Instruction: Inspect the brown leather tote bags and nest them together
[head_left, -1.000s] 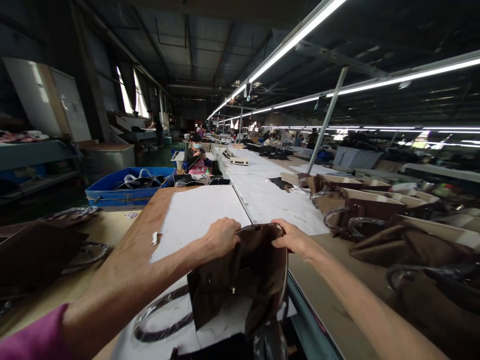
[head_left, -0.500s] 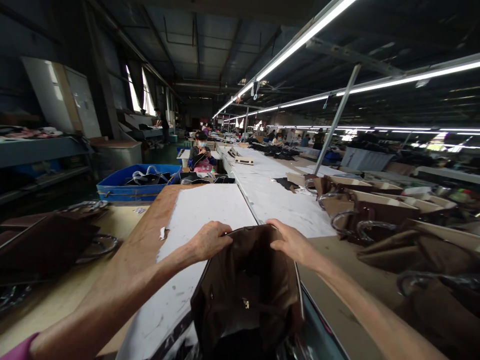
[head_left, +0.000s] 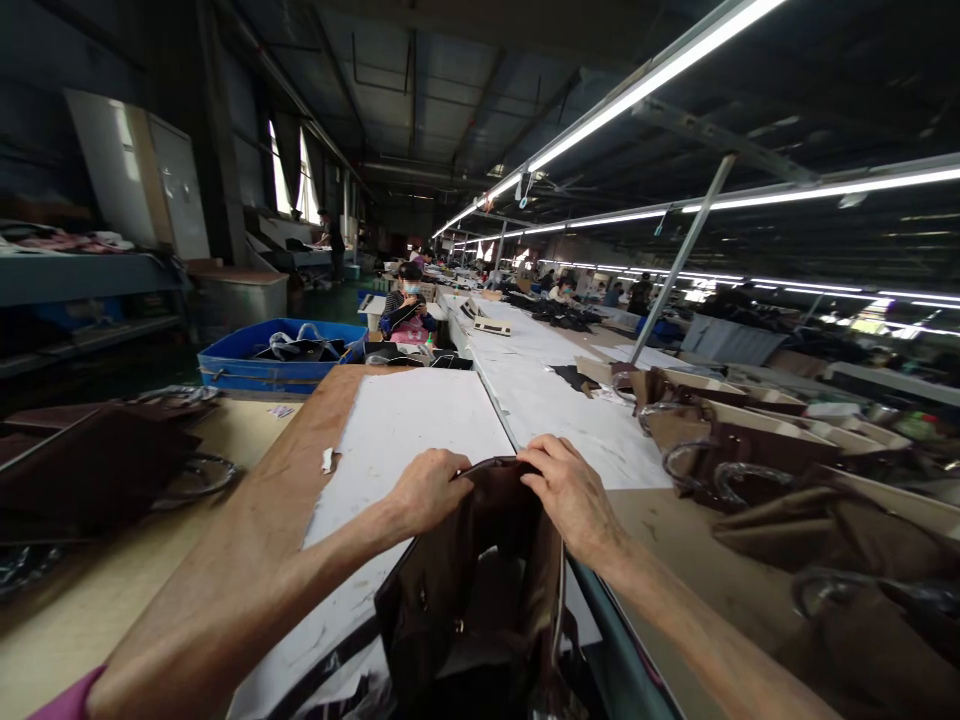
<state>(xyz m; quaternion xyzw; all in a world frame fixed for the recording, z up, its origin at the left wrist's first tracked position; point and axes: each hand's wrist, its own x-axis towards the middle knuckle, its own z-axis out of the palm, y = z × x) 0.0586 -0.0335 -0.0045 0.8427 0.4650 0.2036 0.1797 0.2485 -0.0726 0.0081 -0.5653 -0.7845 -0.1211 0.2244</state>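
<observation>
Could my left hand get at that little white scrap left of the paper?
Probably yes: only flat paper seems to lie between the left hand and the scrap, though that hand would first have to let go of the brown bag.

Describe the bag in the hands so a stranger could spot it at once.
Find the white sheet in the middle foreground. Over its near part, at bottom centre, gapes a dark brown bag. Unlike the brown bags on the right, it has the left hand and right hand gripping its rim.
</observation>
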